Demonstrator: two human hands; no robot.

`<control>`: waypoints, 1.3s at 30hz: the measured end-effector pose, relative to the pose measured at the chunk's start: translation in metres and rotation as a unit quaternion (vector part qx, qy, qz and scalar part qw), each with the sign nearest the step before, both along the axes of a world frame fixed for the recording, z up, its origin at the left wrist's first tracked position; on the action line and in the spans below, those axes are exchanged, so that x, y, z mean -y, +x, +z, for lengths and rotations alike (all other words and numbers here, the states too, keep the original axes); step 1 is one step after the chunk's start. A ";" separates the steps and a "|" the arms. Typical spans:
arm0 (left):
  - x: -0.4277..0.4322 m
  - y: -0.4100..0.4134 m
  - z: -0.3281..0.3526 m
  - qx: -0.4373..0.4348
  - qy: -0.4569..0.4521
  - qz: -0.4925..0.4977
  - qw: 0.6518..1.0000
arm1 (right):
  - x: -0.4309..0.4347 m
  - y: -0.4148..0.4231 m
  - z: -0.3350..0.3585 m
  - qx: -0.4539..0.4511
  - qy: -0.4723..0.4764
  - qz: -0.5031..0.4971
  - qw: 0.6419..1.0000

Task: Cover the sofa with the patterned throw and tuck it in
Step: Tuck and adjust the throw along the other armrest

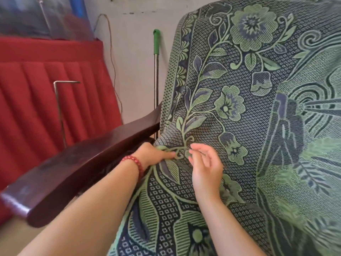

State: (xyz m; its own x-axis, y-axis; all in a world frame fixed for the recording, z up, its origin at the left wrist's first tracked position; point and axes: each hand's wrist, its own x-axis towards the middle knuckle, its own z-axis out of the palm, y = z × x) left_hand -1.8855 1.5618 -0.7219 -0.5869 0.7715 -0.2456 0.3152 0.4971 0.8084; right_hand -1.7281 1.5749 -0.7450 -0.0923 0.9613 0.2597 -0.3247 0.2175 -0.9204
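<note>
The patterned throw (239,100), green and navy with flowers and leaves, drapes over the sofa's back and seat and fills the right of the view. The sofa's dark wooden armrest (77,163) runs along the left. My left hand (153,154), with a red bead bracelet at the wrist, presses into the throw at the crease beside the armrest, its fingers partly buried in the cloth. My right hand (204,165) hovers just to its right over the crease, fingers spread and slightly curled, holding nothing.
A red pleated cloth (36,97) covers furniture at the left. A mop handle with a green grip (156,58) leans on the wall behind the sofa. A bent metal rod (59,108) stands by the red cloth. A thin cable (112,58) hangs on the wall.
</note>
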 end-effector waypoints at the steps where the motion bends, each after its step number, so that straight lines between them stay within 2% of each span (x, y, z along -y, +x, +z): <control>1: 0.002 -0.008 0.002 0.063 0.025 0.017 0.998 | 0.001 0.000 0.001 -0.002 -0.002 -0.003 1.000; 3: 0.004 -0.018 0.005 0.110 0.044 0.029 0.993 | 0.003 -0.002 0.004 0.000 0.000 -0.005 1.000; 7: 0.008 -0.009 -0.008 0.059 0.021 0.036 0.997 | 0.013 -0.011 0.002 0.032 0.006 0.003 0.999; 11: 0.021 -0.002 0.001 0.108 -0.001 0.019 0.994 | 0.020 -0.009 0.001 0.048 0.006 0.007 0.999; 13: 0.031 0.001 0.008 0.052 -0.014 -0.001 0.999 | 0.021 -0.008 0.005 0.047 0.007 0.007 0.999; 16: 0.059 0.017 0.010 -0.102 -0.052 -0.007 0.993 | 0.025 -0.012 0.010 0.041 0.020 0.004 0.999; 18: 0.081 0.026 0.008 -0.139 -0.062 -0.001 0.988 | 0.029 -0.016 0.012 0.038 0.032 0.008 0.999; 22: 0.101 0.033 0.004 -0.030 -0.009 -0.039 0.999 | 0.039 -0.026 0.013 0.036 0.034 0.019 0.999; 26: 0.100 0.032 0.003 0.003 -0.030 -0.081 0.996 | 0.046 -0.031 0.014 0.032 0.044 0.016 0.998; 30: 0.102 0.021 0.006 0.187 0.013 -0.074 0.980 | 0.051 -0.031 0.017 0.022 0.045 0.018 0.999; 32: 0.101 0.015 0.010 0.246 0.061 -0.059 0.966 | 0.051 -0.035 0.026 0.003 0.052 0.019 0.998; 35: 0.104 0.011 0.008 0.258 0.100 -0.025 0.961 | 0.049 -0.046 0.031 -0.007 0.049 0.030 0.998; 39: 0.124 0.010 -0.017 0.208 0.016 -0.019 0.978 | 0.063 -0.053 -0.003 0.054 0.012 0.032 0.998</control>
